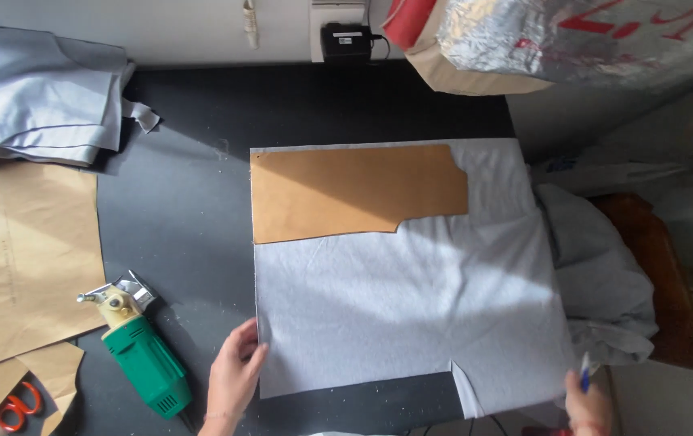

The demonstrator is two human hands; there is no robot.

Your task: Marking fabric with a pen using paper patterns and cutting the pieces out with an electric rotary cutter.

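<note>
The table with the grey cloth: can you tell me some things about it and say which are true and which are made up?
1. A brown paper pattern lies on the grey cloth. True.
2. The left hand touches the cloth's edge. True.
3. The green cutting machine lies on the cloth. False: it lies on the dark table, beside the cloth.
4. The right hand is empty. False: it holds a blue pen.
5. The scissors have blue handles. False: orange.
</note>
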